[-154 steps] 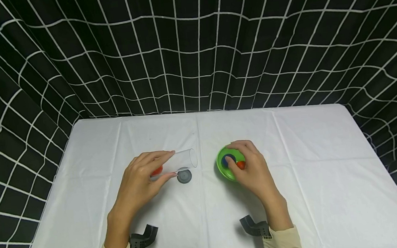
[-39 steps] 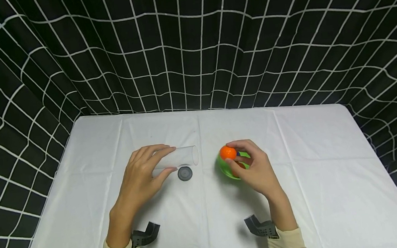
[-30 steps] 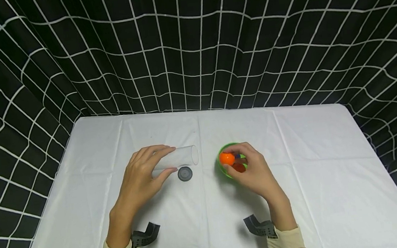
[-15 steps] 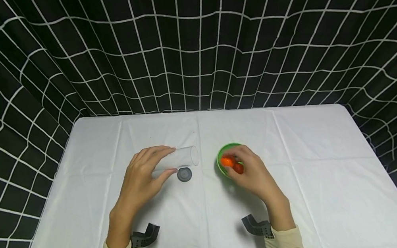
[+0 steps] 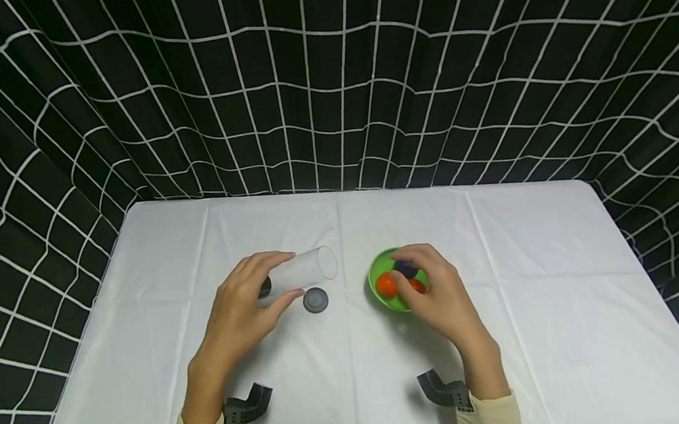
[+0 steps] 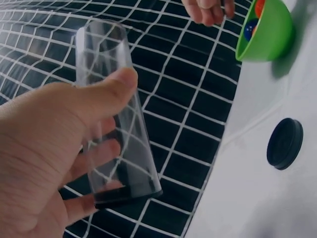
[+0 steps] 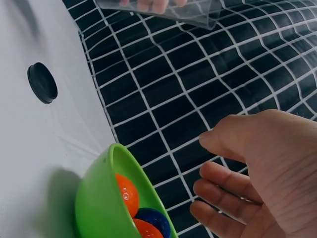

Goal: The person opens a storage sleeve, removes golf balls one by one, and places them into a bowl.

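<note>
My left hand point(image 5: 240, 300) grips a clear plastic tube point(image 6: 119, 99) with a black base point(image 6: 129, 197); nothing is inside it. In the head view the tube's rimmed end point(image 5: 327, 263) points right, toward the bowl. My right hand point(image 5: 436, 291) hovers over a green bowl point(image 7: 96, 198), thumb and fingers spread apart with nothing between them. Inside the bowl lie an orange ball point(image 5: 386, 284), a dark blue ball point(image 7: 153, 219) and a second orange ball point(image 7: 147, 229), partly hidden by the right thumb in the head view.
A dark grey round cap point(image 5: 315, 300) lies on the white-covered table point(image 5: 355, 374), just below the tube's end and left of the bowl. Black cloth with white netting point(image 5: 328, 90) walls the back and sides. Each wrist carries a dark camera mount point(image 5: 247, 405).
An orange ball seen inside the tube earlier was later pinched by the right hand and lowered into the bowl. The right hand has let it go. The left hand keeps the tube, now slightly tilted.
</note>
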`<control>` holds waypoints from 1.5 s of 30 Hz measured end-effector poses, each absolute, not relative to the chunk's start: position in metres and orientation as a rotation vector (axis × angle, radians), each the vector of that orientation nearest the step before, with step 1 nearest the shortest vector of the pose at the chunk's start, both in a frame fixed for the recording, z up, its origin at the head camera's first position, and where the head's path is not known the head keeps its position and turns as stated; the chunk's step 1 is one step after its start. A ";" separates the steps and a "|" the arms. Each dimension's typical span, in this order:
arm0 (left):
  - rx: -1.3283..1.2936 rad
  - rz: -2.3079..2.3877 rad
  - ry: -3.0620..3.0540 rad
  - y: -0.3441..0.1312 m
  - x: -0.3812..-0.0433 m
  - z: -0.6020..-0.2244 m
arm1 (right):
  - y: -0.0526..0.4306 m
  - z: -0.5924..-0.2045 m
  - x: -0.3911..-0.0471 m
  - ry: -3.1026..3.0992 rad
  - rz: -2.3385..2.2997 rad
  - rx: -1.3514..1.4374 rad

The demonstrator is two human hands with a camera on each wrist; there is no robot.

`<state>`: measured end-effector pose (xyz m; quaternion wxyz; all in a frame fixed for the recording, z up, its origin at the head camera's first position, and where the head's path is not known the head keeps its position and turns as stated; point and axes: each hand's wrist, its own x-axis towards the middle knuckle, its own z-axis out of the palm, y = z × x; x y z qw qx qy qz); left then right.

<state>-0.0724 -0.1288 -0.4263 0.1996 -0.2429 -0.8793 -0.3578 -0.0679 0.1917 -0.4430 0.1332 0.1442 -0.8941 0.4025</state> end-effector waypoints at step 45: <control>-0.453 -1.380 -2.655 -0.147 -0.079 -0.442 | 0.205 -0.443 -0.069 -2.550 1.233 0.278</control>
